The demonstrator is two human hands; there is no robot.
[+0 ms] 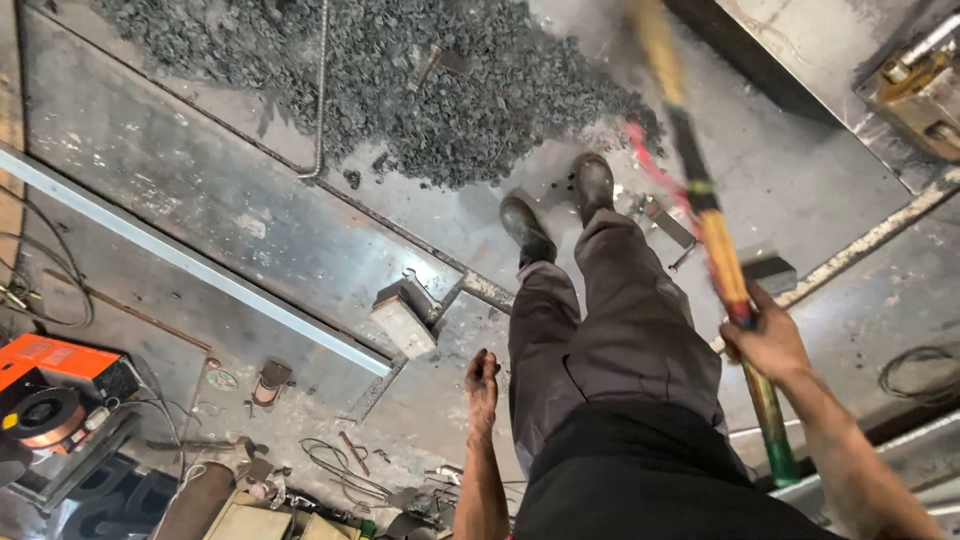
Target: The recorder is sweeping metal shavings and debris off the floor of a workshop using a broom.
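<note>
Steel plate floor (250,230) underfoot, grey and scuffed, seams and welded strips crossing it. Dark heap of small metal chips (400,70) spread across the top of the view, a thin bent rod (321,90) lying through its left part. Long pale angle bar (190,262) runs diagonally across the left side of the plate.

My right hand (768,342) is wrapped closed around a long broom handle (715,240), striped yellow, black, red and green. Handle rises steeply from lower right toward the top edge, upper end blurred. Its lower green end sits down beside my right forearm. A red streak (650,165) shows just beside the handle near the chip heap; too blurred to tell what it is.

My left hand (481,382) hangs loose at my side, fingers half curled, grimy, nothing in it.

My legs in grey trousers, both dark boots (560,205) planted just below the edge of the chip heap. Small metal block (404,318) stands near my left leg on the plate.

Lower left: orange welding machine (60,362) with a spool of copper-coloured wire (42,415) next to it, loose cables (335,465) and scattered tools along the bottom. Another coiled cable (915,370) at far right.
</note>
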